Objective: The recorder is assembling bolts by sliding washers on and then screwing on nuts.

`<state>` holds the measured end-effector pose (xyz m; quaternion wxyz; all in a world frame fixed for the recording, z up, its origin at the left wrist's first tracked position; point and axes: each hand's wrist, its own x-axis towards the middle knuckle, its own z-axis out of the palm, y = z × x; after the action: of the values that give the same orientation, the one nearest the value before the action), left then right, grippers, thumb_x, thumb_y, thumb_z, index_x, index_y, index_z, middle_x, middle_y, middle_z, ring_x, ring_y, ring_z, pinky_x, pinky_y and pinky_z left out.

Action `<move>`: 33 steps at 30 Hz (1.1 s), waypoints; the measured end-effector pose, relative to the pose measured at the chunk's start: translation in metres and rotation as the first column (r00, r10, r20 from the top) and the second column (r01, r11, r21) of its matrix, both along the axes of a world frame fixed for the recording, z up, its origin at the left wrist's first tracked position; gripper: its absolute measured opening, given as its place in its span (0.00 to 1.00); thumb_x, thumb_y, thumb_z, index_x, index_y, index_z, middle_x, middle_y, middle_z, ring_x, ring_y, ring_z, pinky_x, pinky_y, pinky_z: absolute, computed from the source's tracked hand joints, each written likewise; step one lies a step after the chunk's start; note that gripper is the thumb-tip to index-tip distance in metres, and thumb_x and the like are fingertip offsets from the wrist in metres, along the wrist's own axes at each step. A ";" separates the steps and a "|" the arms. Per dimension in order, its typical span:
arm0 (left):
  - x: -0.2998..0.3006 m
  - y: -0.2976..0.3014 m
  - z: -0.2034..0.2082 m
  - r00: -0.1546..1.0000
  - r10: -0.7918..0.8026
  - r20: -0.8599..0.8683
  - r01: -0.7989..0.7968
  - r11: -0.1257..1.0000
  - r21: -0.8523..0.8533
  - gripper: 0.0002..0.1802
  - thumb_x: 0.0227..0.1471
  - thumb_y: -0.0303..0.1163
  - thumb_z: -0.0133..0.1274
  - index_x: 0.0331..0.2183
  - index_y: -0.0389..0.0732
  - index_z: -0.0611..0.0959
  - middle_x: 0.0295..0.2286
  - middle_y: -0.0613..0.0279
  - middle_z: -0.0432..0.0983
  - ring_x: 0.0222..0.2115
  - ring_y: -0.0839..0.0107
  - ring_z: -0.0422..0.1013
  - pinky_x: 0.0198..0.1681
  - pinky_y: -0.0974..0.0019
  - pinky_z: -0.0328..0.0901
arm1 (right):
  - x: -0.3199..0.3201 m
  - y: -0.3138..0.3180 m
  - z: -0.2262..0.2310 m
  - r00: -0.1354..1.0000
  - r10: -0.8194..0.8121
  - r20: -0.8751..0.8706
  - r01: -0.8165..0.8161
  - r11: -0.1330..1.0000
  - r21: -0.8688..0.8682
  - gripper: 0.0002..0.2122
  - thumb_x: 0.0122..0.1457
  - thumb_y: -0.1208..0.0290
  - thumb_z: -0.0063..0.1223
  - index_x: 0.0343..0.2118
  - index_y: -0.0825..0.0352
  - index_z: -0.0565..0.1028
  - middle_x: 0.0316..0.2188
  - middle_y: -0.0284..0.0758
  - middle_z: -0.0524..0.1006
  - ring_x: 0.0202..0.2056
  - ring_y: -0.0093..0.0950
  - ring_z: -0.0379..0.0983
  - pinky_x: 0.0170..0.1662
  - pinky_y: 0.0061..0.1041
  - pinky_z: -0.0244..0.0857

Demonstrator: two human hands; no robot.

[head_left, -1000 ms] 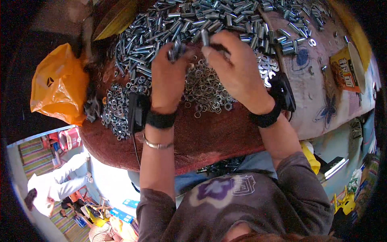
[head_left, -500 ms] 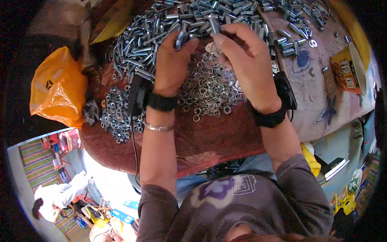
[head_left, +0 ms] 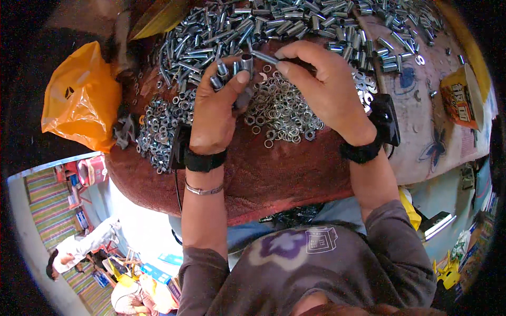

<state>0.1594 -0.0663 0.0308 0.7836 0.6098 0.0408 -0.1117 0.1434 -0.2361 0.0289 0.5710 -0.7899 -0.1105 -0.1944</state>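
My left hand [head_left: 213, 118] is curled around several shiny metal sleeves [head_left: 246, 63], their ends sticking out between thumb and fingers. Between thumb and forefinger of my right hand [head_left: 332, 97] is a slim metal bolt [head_left: 265, 57], its far end close to the sleeves in the left hand. Below and between the hands lies a heap of ring washers [head_left: 276, 102]. A pile of nuts [head_left: 163, 126] sits left of my left wrist. Beyond both hands spreads a big pile of metal sleeves and bolts [head_left: 284, 23].
An orange plastic bag [head_left: 79, 100] stands at the left. A paper cup [head_left: 461, 97] lies tilted at the right on the pale flowered cloth [head_left: 421, 152]. Flat washers [head_left: 363, 87] lie beside my right hand. Two people, one in white [head_left: 87, 245], are in the background, lower left.
My left hand has come lower and turned, showing the sleeves in it. My right hand has shifted right and now holds the bolt out sideways toward the left hand.
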 end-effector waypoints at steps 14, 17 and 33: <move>-0.001 0.008 0.003 0.988 0.003 0.151 -0.019 0.994 0.104 0.09 0.45 0.24 0.55 0.33 0.40 0.78 0.19 0.75 0.69 0.17 0.87 0.59 0.19 0.81 0.53 | -0.001 -0.005 0.002 0.998 0.058 -0.033 -0.061 0.992 -0.109 0.06 0.50 0.77 0.51 0.32 0.70 0.73 0.26 0.34 0.74 0.28 0.24 0.69 0.32 0.21 0.61; -0.002 0.007 0.001 0.988 0.029 0.154 -0.041 0.996 0.080 0.08 0.44 0.24 0.55 0.32 0.40 0.78 0.19 0.75 0.70 0.17 0.86 0.59 0.18 0.81 0.53 | -0.001 -0.004 0.000 0.997 0.069 0.028 -0.063 0.983 -0.174 0.06 0.50 0.77 0.51 0.32 0.70 0.73 0.26 0.35 0.73 0.28 0.24 0.70 0.32 0.21 0.61; -0.003 0.004 -0.003 0.989 0.081 0.124 -0.067 0.991 -0.116 0.06 0.44 0.24 0.56 0.29 0.41 0.78 0.18 0.74 0.69 0.14 0.85 0.59 0.16 0.80 0.48 | -0.001 0.002 -0.004 0.996 0.082 -0.039 -0.088 0.978 -0.190 0.05 0.49 0.72 0.49 0.27 0.67 0.72 0.23 0.42 0.72 0.29 0.41 0.69 0.32 0.35 0.61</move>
<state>0.1566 -0.0625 0.0282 0.8209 0.5692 0.0066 -0.0450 0.1427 -0.2344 0.0247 0.5018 -0.8386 -0.1534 -0.1462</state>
